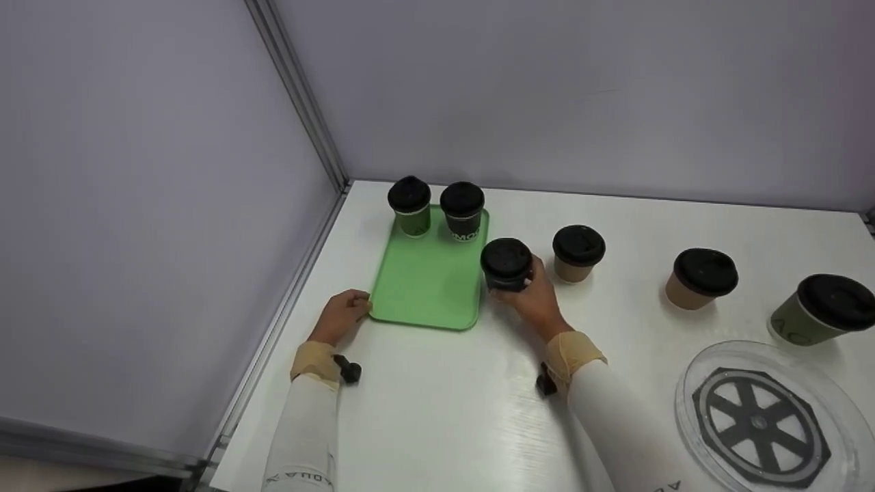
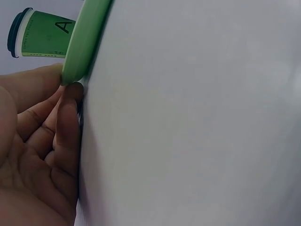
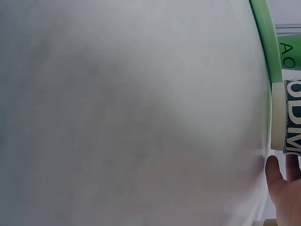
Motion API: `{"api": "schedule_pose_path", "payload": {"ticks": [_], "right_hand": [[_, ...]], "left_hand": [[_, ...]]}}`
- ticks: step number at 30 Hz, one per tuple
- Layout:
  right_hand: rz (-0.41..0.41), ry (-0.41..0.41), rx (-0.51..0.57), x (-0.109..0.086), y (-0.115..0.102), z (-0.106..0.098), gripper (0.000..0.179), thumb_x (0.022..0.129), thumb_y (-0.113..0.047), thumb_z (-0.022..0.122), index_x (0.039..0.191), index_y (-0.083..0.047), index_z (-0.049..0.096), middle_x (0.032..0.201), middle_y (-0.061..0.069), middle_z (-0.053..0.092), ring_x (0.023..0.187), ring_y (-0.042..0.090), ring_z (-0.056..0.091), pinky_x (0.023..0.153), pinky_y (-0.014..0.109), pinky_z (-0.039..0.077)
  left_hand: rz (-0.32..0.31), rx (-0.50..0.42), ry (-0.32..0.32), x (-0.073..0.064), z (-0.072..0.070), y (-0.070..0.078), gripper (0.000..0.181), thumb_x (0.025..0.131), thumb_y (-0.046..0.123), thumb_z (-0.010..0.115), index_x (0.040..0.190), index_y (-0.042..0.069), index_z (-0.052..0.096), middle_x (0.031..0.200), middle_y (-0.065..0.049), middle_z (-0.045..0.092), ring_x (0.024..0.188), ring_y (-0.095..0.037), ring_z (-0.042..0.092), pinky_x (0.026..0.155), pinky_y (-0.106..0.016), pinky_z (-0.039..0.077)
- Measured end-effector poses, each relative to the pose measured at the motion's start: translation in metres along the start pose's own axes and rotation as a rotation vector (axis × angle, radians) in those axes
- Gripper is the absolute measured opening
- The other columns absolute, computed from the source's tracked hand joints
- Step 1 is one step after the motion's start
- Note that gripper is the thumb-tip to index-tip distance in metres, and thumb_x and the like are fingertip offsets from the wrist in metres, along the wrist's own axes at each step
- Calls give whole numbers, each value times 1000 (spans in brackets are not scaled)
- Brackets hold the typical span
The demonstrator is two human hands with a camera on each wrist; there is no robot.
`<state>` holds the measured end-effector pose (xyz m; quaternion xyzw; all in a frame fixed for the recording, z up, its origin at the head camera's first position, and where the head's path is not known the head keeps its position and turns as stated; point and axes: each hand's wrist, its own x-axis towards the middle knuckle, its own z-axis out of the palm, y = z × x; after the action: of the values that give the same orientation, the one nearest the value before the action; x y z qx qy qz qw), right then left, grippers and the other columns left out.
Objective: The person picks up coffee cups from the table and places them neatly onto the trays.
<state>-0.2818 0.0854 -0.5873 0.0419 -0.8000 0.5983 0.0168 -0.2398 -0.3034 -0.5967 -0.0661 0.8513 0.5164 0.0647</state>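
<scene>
A green tray [image 1: 427, 287] lies on the white table. On its far end stand a green paper cup [image 1: 413, 222] and a black paper cup [image 1: 463, 225], both with black lids. My left hand [image 1: 340, 316] pinches the tray's near left corner, thumb on top of the rim and fingers below, as the left wrist view shows. With my right hand [image 1: 536, 304] I grip another lidded black cup [image 1: 506, 258] from its right side, upright by the tray's right edge. White lettering shows on that held cup [image 3: 294, 117] in the right wrist view, its base close to the green rim.
Right of the held cup stand two small brown cups with black lids, one nearer [image 1: 573, 270] and one farther [image 1: 687, 294]. A larger green cup [image 1: 800, 321] is at the far right. Before it sits a clear round dish [image 1: 690, 396] over a black spoked shape. Grey walls [image 1: 547, 102] border the table.
</scene>
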Motion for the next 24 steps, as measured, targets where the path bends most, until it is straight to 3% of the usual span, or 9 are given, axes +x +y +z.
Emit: {"api": "schedule_pose_path", "payload": {"ticks": [10, 16, 24], "right_hand": [[-63, 68, 28, 3, -13, 11, 95, 66, -16, 91, 144, -9, 38, 137, 7, 49, 123, 22, 45, 105, 40, 34], [-69, 33, 26, 2, -15, 20, 94, 68, -21, 90, 145, -11, 36, 136, 3, 49, 121, 19, 46, 100, 41, 38], [-77, 3, 18, -1, -23, 36, 97, 68, -23, 91, 146, -12, 35, 137, 2, 48, 121, 18, 46, 98, 41, 40]], "left_hand": [[3, -16, -15, 2, -3, 1, 34, 99, 17, 59, 127, -2, 59, 111, -11, 63, 103, -23, 56, 90, -36, 43], [1, 17, -13, -1, -2, 3, 34, 98, 18, 60, 127, 0, 59, 111, -10, 63, 108, -25, 56, 93, -39, 43], [14, -6, -2, -4, -2, 3, 33, 97, 16, 61, 125, -2, 61, 108, -12, 64, 104, -25, 58, 90, -38, 45]]}}
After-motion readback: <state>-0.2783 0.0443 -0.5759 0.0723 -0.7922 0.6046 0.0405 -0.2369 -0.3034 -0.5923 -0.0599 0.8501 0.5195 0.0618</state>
